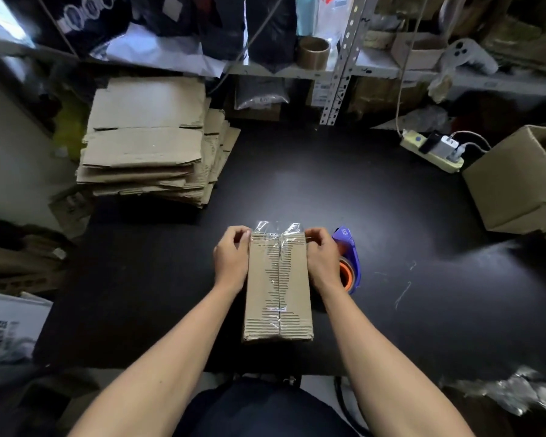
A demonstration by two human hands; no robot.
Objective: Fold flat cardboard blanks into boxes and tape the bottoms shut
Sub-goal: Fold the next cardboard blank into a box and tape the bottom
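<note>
Box (278,288) bottom-up on table (391,216), between both hands. Left hand (230,257) and right hand (322,258) curled on far corners, pinching loose tape (278,230) end sticking past far edge. Seam taped full length; far tail not yet pressed down. Dispenser (349,263) just right of right hand, half hidden. Blanks (145,143) stacked far left, plenty unfolded. Fingertip contact hard to make out.

Dim cluttered storeroom: black table (375,216), grey metal shelving (338,70) behind, pale wall (10,152) left.
</note>
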